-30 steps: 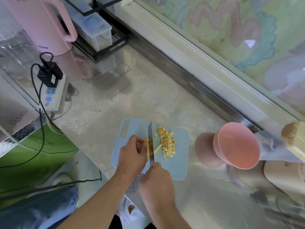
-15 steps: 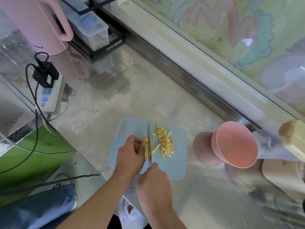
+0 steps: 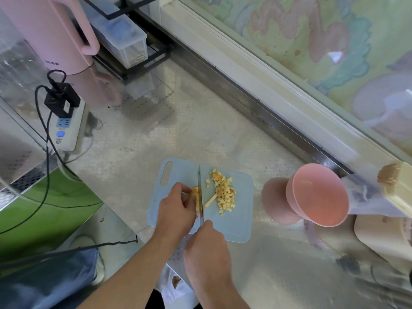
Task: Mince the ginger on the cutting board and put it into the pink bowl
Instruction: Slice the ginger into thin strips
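Your counter carries the board, pink bowl, kettle and power strip.

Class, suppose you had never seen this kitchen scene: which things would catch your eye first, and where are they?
Two hands at work on the blue cutting board near the counter's front edge: the left hand holds a ginger piece while the right hand grips the knife. Diced ginger lies right of the blade, and the pink bowl waits further right.

both forearms were bare, no sleeves; blue jeans and a pale shoe showed below the counter.
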A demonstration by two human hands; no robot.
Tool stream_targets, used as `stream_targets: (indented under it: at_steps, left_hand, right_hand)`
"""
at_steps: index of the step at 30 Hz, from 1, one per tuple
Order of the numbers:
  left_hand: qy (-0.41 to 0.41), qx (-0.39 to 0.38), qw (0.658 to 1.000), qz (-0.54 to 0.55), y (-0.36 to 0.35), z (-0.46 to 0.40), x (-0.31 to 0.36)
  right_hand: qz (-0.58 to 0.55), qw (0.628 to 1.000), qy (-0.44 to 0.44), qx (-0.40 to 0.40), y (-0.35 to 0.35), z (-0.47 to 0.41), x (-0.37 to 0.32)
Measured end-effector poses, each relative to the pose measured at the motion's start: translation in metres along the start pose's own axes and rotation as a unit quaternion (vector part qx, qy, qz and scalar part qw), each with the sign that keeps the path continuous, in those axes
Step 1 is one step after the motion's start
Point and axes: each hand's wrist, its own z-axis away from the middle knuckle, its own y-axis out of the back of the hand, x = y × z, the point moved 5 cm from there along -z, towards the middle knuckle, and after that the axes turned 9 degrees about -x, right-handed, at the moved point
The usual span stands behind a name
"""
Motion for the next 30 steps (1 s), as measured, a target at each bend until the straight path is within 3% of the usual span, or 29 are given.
stream_targets:
  at_steps: [13,30]
  left_hand:
    - [0.017,0.003,1.0,-0.021,0.001,0.0,0.003]
    - [0.027,-0.007,1.0,-0.01,0.003,0.0,0.003]
  right_hand:
    - [-0.049,0.999,-0.01,0.005,0.005,-0.032,-0.003]
    - [-0.024,0.999,0.027,0.038,0.006,-0.016,0.005]
